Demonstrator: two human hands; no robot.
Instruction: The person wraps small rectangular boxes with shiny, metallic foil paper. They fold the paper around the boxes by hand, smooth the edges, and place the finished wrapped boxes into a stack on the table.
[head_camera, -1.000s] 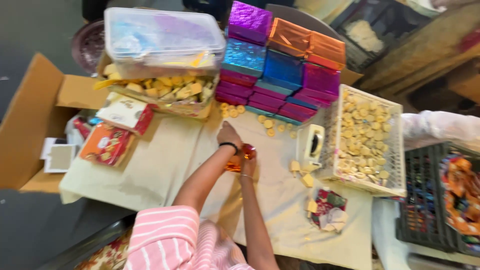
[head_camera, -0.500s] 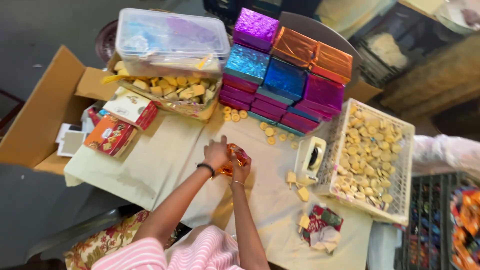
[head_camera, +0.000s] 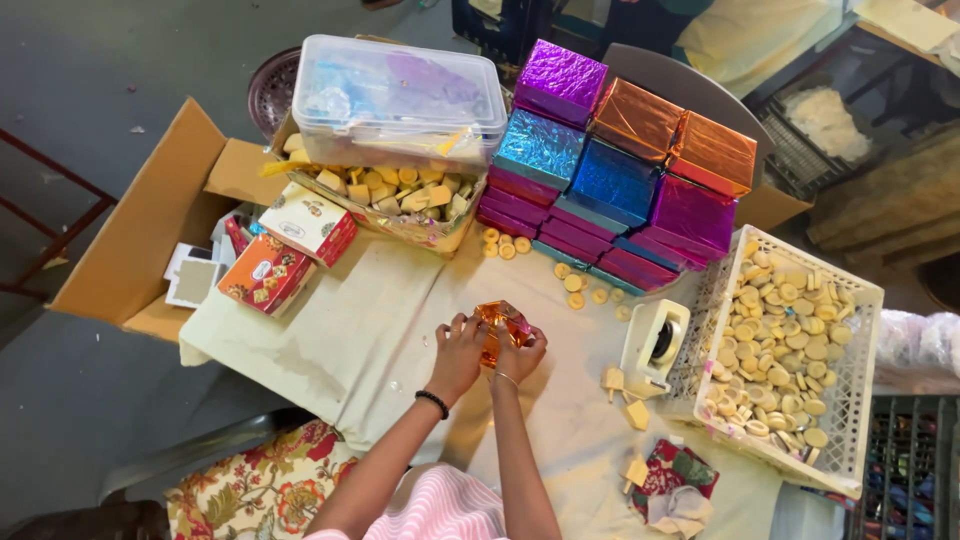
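Orange foil packet (head_camera: 502, 322), shiny and crinkled, sits mid-table on the cream cloth (head_camera: 340, 330), btwn both hands. Left hand (head_camera: 458, 352) and right hand (head_camera: 522, 352) arch over it w/ fingers curled, tips pinching the foil. Glossy foil-wrapped boxes (head_camera: 620, 180) stacked far side; white mesh basket (head_camera: 850, 400) right.

Small hand-packing workshop for sweets or similar small pieces. Evidence: cloth-covered work table (head_camera: 330, 340); far centre, stacked gift boxes wrapped in shiny foil (head_camera: 620, 180), purple, blue and orange; right, white plastic basket (head_camera: 850, 400) filled with pale loose pieces; beside it, white tape dispenser (head_camera: 652, 345); far left, clear lidded tub (head_camera: 400, 95) over a tray of yellow blocks (head_camera: 385, 190); left, open cardboard carton (head_camera: 150, 230) and printed cartons (head_camera: 290, 250). Bare concrete floor (head_camera: 100, 90).
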